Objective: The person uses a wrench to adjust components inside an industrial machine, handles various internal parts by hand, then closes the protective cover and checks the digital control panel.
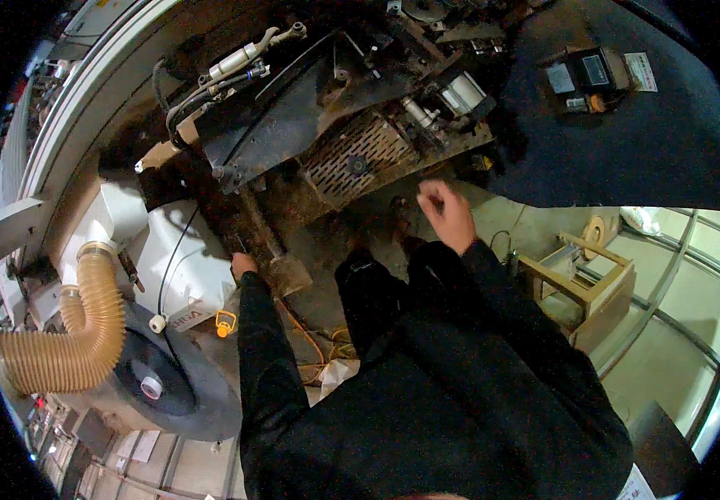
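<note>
Left hand (243,265) pressed on rusty steel beam (247,221) — heavy, rigid, gritty; grasp likely closed, partly hidden. Right hand (447,212) loosely curled, nothing held, near perforated metal guard (360,158).

The dusty concrete floor (326,250) carries everything here. Below the left-hand fingers (239,261) an orange cable (310,337) lies coiled on it beside a crumpled scrap of pale paper (331,375). Well right of the right-hand fingers (431,196) stands a small wooden frame (580,279), with metal rails (668,317) beyond it.
</note>
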{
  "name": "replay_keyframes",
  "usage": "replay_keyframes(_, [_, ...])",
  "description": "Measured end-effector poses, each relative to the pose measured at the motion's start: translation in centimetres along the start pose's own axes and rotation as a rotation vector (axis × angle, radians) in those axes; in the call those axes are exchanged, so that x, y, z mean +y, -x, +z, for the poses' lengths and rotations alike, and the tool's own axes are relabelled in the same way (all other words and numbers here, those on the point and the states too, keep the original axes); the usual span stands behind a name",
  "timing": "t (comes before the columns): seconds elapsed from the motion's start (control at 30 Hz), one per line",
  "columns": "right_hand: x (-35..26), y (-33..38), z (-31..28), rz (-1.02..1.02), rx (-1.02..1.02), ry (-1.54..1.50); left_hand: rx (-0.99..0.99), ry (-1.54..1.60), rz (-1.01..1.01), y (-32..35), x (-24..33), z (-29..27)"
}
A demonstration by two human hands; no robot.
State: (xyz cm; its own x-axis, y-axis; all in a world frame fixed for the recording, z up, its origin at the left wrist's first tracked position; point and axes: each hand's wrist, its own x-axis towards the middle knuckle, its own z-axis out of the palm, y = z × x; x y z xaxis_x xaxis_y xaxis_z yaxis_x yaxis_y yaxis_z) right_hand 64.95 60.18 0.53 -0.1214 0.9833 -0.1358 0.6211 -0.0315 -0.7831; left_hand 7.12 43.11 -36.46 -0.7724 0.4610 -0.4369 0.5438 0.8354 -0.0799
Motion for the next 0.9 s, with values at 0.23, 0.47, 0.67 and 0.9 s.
replay_keyframes(0.23, [-5.4, -18.5, 2.8, 0.417, -0.022, -0.750, -0.021, 0.675, 0.077, 11.5, -0.6, -4.0])
replay_keyframes(0.47, [-3.8, -24.7, 2.7, 0.379, -0.263, -0.802, -0.189, 1.421, -0.073, 26.3, -0.3, -12.3])
replay_keyframes(0.67, [-4.0, -25.5, 4.1, 0.279, -0.099, -0.411, -0.255, 1.620, -0.123, 31.8, 3.7, -16.1])
replay_keyframes(0.9, [-0.8, -26.2, 6.8, 0.049, 0.435, 0.354, -0.264, 1.552, 0.060, 30.9, 5.9, -17.5])
